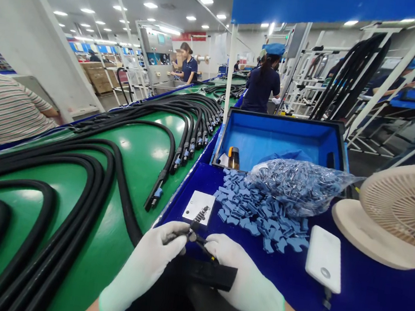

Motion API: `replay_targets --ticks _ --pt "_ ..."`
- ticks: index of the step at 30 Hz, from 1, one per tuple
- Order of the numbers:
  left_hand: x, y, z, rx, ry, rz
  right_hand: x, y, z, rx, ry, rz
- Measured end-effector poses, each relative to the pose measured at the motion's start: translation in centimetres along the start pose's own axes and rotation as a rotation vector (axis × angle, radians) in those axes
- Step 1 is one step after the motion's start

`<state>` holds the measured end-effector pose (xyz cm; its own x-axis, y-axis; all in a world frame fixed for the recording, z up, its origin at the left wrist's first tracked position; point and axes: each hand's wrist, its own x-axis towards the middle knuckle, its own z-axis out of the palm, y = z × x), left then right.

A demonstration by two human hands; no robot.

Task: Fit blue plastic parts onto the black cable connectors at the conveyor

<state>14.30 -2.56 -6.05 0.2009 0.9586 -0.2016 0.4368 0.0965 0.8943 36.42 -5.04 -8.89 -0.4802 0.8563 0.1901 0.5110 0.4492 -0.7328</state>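
My left hand [156, 250], in a white glove, pinches a small dark connector piece [192, 235] at the bottom centre. My right hand [237, 267], also gloved, closes on a thin black cable [202, 243] that meets this piece. Below the fingers lies a wider black tube end [215, 276], partly against my right palm. Just beyond my hands, a white block [199, 206] on the blue table bears a row of small dark parts. Blue plastic clips [256, 214] are heaped to its right.
Black hoses [87, 176] cover the green conveyor [136, 152] at left. A clear bag of clips [298, 184], blue bin [281, 134], small bottle [234, 158], white device [325, 258] and fan [409, 205] stand right. People [260, 84] are further back.
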Motion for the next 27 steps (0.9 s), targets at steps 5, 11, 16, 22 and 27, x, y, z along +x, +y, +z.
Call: replay_targets --ticks 5,11,16,22,27 --pt "1.5 1.3 0.6 -0.013 0.006 0.077 0.1 0.7 0.3 -0.047 -0.019 0.049" --pt "2.5 2.4 0.6 0.010 -0.039 0.066 -0.4 0.7 -0.2 0.028 0.015 0.165" --pt "2.6 1.4 0.6 0.062 -0.015 0.058 0.5 2.5 0.9 -0.088 -0.048 0.174" --pt "3.2 0.9 0.8 -0.004 -0.015 0.053 1.0 2.8 1.4 -0.078 -0.010 0.152" --pt "3.7 1.4 0.6 -0.198 -0.065 0.094 -0.5 2.4 -0.3 -0.155 0.018 0.113"
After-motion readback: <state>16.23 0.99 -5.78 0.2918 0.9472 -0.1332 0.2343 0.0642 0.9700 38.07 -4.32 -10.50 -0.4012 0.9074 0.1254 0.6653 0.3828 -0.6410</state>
